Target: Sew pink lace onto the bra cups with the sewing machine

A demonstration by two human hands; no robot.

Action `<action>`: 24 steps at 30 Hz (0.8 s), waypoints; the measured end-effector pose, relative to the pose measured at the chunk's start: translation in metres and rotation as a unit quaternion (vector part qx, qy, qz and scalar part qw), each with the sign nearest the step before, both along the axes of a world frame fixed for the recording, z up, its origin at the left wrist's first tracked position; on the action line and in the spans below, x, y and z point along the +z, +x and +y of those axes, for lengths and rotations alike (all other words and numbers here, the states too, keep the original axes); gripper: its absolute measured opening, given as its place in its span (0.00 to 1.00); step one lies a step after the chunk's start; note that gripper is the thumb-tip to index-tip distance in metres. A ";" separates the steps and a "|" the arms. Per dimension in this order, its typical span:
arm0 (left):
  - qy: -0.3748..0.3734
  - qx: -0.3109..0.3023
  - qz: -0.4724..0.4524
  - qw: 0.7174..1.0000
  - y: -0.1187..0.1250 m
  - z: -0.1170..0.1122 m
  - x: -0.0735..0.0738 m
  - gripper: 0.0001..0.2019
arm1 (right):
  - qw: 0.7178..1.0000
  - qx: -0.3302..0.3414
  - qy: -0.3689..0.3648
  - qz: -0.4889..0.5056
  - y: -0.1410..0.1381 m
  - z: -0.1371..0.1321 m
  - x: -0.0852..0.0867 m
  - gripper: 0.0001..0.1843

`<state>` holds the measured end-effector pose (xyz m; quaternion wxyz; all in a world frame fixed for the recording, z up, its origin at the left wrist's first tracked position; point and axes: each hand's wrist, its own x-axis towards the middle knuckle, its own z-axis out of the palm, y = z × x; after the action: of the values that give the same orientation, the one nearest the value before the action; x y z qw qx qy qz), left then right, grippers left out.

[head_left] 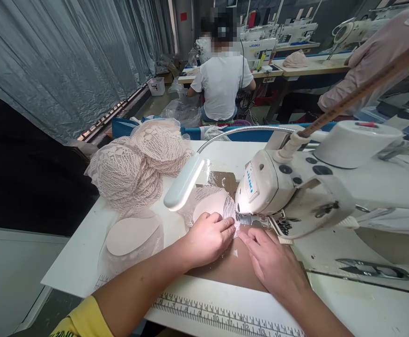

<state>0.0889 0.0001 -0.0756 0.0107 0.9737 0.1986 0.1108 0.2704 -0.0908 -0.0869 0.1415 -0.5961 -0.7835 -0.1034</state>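
Observation:
A pale pink lace bra cup (208,204) with a smooth lining lies at the needle area of the white sewing machine (266,187). My left hand (209,238) presses on its lace edge, fingers bent and close together just left of the presser foot. On the near side of the foot, my right hand (274,260) has its fingertips closed on the lace edge; the thumb is partly hidden. Under both hands is a brown plate (232,269) on the table. A lamp (183,182) on a bendable neck lights the spot.
Stacked lace cups (130,168) stand at the back left, with a single cup (132,236) nearer me. Thread snips (373,269) lie at right; a thread cone (357,142) sits on the machine. A printed ruler (218,318) runs along the front edge. A person (220,84) sits ahead.

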 end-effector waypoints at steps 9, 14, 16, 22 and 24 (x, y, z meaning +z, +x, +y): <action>-0.029 0.021 -0.041 0.999 0.003 0.013 0.000 0.14 | 1.000 -0.021 0.015 -0.016 -0.004 0.004 -0.002 0.21; -0.022 0.042 -0.052 0.998 0.002 0.022 -0.001 0.14 | 1.000 -0.012 0.028 0.004 -0.003 0.004 -0.003 0.20; -0.018 0.052 -0.053 0.997 0.001 0.024 -0.002 0.15 | 0.999 -0.004 0.033 0.020 -0.002 0.004 -0.004 0.19; -0.021 0.095 -0.063 0.993 -0.002 0.028 -0.004 0.17 | 0.998 0.020 0.042 0.037 0.002 0.005 -0.009 0.17; -0.022 0.113 -0.059 0.992 -0.004 0.030 -0.003 0.17 | 0.998 0.032 0.041 0.031 0.004 0.006 -0.012 0.16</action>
<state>0.0851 0.0297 -0.0783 0.0315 0.9364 0.3087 0.1638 0.2743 -0.0852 -0.0986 0.1937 -0.5675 -0.7923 -0.1126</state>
